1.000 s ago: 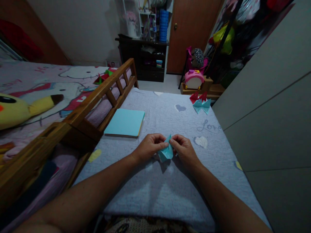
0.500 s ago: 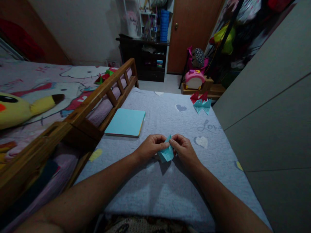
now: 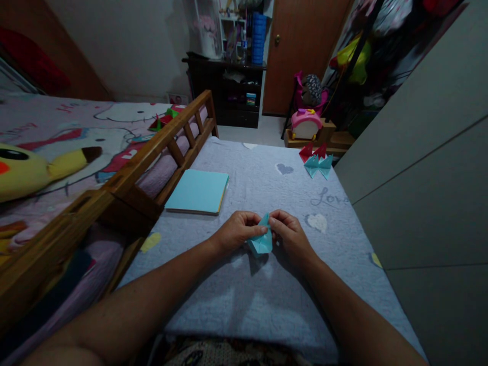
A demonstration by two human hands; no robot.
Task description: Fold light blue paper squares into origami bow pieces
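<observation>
A light-blue folded paper is held between both hands, just above the pale blue bedspread. My left hand pinches its left side, thumb lying across the front face. My right hand grips the right edge near the upper point with thumb and fingertips. The paper's lower part spreads out below the fingers; its back is hidden. Left of the hands lies a stack of square paper with a light-blue sheet on top. At the far right corner sit light-blue folded paper shapes and red folded paper shapes.
A wooden bed rail runs along the left side, with a yellow plush toy on the bed beyond it. A grey cabinet borders the right. A dark shelf unit and a pink toy case stand at the back.
My right thumb and fingertips have shifted slightly to the right along the paper's upper edge. The left hand keeps its hold, and the view has moved very slightly.
</observation>
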